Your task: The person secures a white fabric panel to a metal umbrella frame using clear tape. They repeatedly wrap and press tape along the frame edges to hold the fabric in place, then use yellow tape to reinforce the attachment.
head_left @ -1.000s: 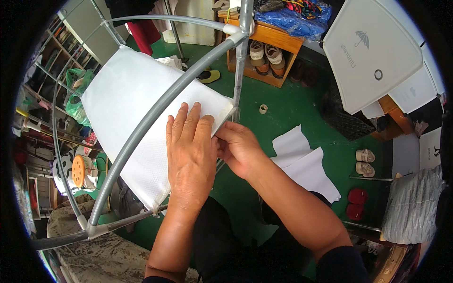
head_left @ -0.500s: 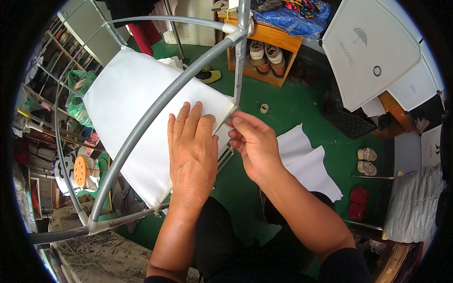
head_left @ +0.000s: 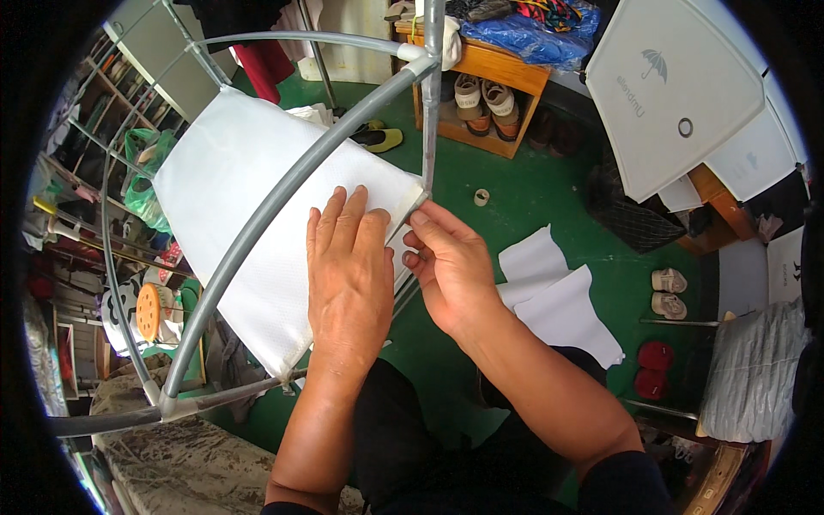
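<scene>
A white textured sheet [head_left: 227, 163] lies stretched over one level of a grey tubular metal frame [head_left: 431, 129]. My left hand [head_left: 348, 287] rests flat on the sheet near its right edge, fingers extended and close together. At the sheet's right corner, beside the upright tube, my right hand [head_left: 455, 275] is closed, with thumb and forefinger pinching the sheet's folded edge. Its other fingers are curled beneath. The underside of that edge is hidden. A curved tube of the frame crosses above the sheet, left of my left hand.
White cut pieces [head_left: 554, 296] and a small roll [head_left: 481, 197] lie on the green floor to the right. Behind is a wooden shoe cabinet [head_left: 524, 81]. A white umbrella-marked panel [head_left: 678, 94] stands at the right. Crowded shelves line the left; an orange round stool top [head_left: 148, 312] is there.
My right hand has shifted slightly left and its thumb now presses closer to the sheet's corner. My left hand stays flat in nearly the same place.
</scene>
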Motion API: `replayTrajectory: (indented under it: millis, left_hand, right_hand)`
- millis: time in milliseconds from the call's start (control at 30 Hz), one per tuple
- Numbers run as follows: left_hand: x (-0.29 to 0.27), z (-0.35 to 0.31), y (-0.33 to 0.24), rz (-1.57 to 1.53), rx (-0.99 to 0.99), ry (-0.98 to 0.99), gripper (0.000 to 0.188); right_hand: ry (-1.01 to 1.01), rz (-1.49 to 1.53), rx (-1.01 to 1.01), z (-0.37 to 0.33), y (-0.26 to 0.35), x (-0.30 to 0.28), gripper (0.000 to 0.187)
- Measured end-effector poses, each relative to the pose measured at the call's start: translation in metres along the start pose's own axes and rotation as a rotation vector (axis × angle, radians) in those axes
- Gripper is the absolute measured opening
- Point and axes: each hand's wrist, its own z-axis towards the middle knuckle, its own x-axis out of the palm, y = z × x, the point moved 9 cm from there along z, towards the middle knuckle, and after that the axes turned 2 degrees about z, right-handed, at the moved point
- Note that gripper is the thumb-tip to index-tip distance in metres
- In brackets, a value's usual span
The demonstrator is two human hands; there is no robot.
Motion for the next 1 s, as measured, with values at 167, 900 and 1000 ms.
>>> replayTrajectory:
  millis: [167, 900, 1000]
  left_hand:
    - [0.002, 0.000, 0.001, -0.002, -0.002, -0.001, 0.035]
    - [0.000, -0.002, 0.007, -0.037, 0.004, -0.043, 0.049]
    - [-0.002, -0.002, 0.005, -0.049, 0.005, -0.036, 0.041]
  right_hand:
    - [0.093, 0.171, 0.079, 0.001, -0.007, 0.009, 0.022]
    - [-0.005, 0.223, 0.157, 0.014, -0.011, 0.013, 0.012]
    - [-0.015, 0.138, 0.158, 0.016, -0.009, 0.011, 0.011]
